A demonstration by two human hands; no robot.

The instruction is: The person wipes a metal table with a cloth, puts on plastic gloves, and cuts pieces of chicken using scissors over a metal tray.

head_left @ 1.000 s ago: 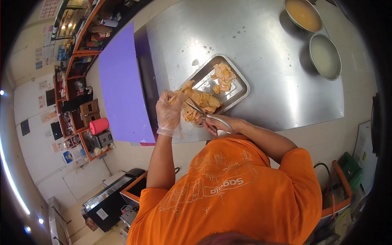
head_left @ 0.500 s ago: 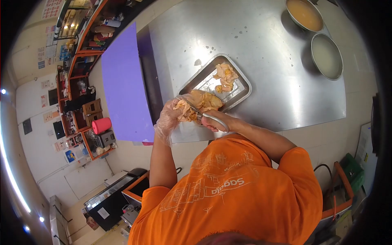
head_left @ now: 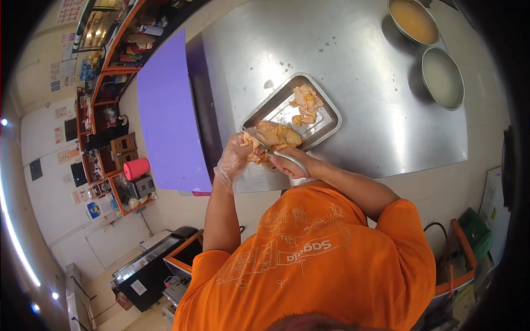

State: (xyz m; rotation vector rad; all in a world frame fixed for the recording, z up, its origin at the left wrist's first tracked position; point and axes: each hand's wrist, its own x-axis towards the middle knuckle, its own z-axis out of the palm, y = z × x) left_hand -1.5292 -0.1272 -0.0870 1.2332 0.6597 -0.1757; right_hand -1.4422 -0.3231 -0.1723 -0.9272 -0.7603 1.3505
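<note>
My left hand [head_left: 234, 156], in a clear plastic glove, is closed on raw chicken [head_left: 277, 133] at the near left corner of a metal tray [head_left: 333, 130]. Part of the chicken lies in the tray, and a loose flap hangs over the near rim. In my right hand [head_left: 291, 167] is a pair of scissors [head_left: 298, 164] with grey loop handles. Their blades point up and left across the chicken, close to my left fingers. Cut scraps of chicken skin and fat [head_left: 306, 103] lie at the tray's far end.
The tray stands on a steel table [head_left: 375, 110] dotted with water drops. Two metal bowls, one with orange-brown liquid [head_left: 414, 21] and one with cloudy pale liquid [head_left: 441, 78], sit at the far right. A purple board [head_left: 168, 118] lies along the left side.
My left hand has shifted slightly left and down. The blades show more clearly across the chicken, and the flap near my left fingers has changed shape. The scraps have stayed put.
</note>
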